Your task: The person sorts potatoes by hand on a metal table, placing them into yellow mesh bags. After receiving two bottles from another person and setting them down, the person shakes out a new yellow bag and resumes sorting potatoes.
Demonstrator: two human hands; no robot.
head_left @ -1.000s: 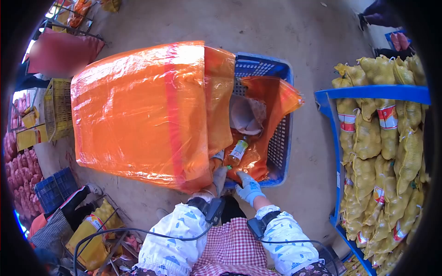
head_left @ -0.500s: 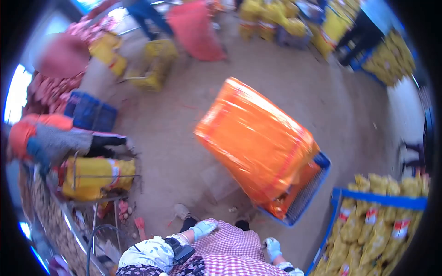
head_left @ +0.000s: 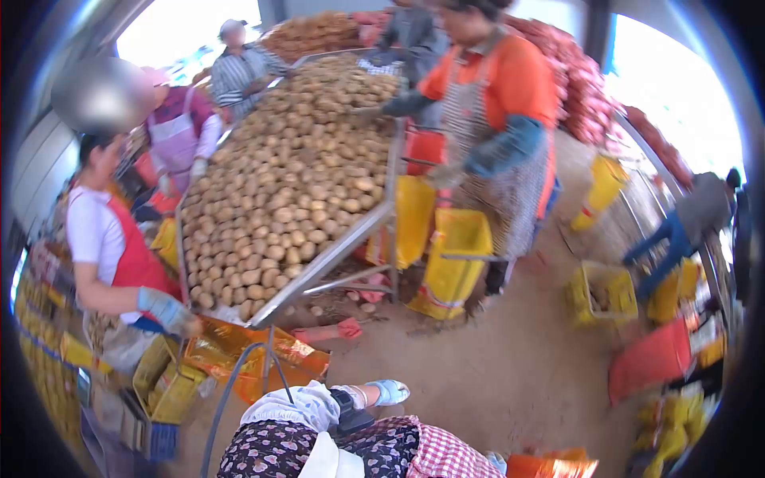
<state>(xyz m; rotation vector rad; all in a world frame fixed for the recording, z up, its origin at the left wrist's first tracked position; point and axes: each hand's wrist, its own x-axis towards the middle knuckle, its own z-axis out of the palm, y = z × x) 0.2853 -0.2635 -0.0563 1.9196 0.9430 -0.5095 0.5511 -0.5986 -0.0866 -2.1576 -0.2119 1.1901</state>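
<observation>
My left hand (head_left: 389,392), in a light blue and white glove, hangs over the brown floor in front of the checked apron (head_left: 450,450). Its fingers look loosely extended with nothing in them. My right hand (head_left: 496,462) shows only as a bit of glove at the bottom edge, its fingers mostly hidden beside the apron. Right of it, part of an orange bag (head_left: 550,466) enters from the bottom. Ahead stands a metal-framed sorting table heaped with potatoes (head_left: 279,191); its near corner lies beyond my left arm.
Co-workers stand around the table: one in an orange top (head_left: 510,103), one in a red apron (head_left: 135,247). Yellow bags (head_left: 454,263) hang at its right side. Orange bags (head_left: 247,358) and a yellow crate (head_left: 167,390) are at left, another crate (head_left: 602,295) at right.
The view has swung left from the floor area to the potato table. The large orange bag on the blue crate has left the middle; only an orange piece shows at the bottom.
</observation>
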